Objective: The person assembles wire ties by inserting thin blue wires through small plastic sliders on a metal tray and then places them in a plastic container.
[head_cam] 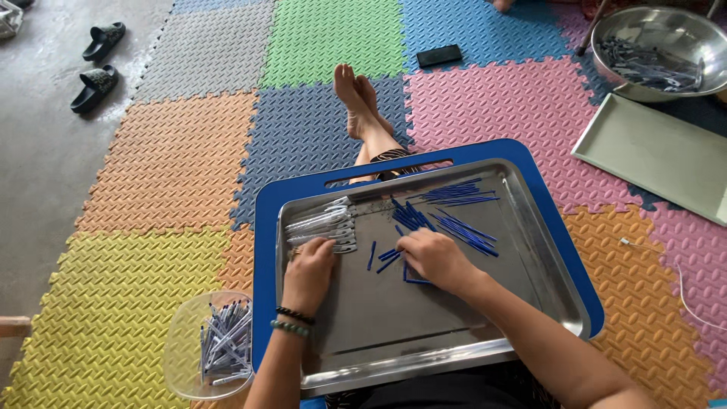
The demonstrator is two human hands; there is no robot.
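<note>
Head view, looking down on a steel tray [454,333] resting on a blue lap surface [266,227] above crossed legs.

Left hand [309,271]: palm down at the near end of a row of clear pen barrels [322,224], fingers curled over them; fingertips hidden beneath the knuckles, so actual grip not discernible.

Right hand [435,257]: palm down at tray centre, fingers bent over a few loose blue refills [388,257]; whether any is pinched cannot be told, the fingertips being covered by the back of the hand.

More blue refills in fans beyond the right hand [454,223] and near the far rim [458,193], well apart from the barrels.

Clear plastic dish [182,341] of assembled pens [226,344] on the foam mat [174,159] just left of the lap surface, partly cut by the forearm.

Upper right: steel bowl [666,30] with dark parts too small to identify, cut off by the frame; pale tray [651,151] beside it.

Black phone [439,55] beyond the feet; sandals [98,64] on bare floor, upper left.
</note>
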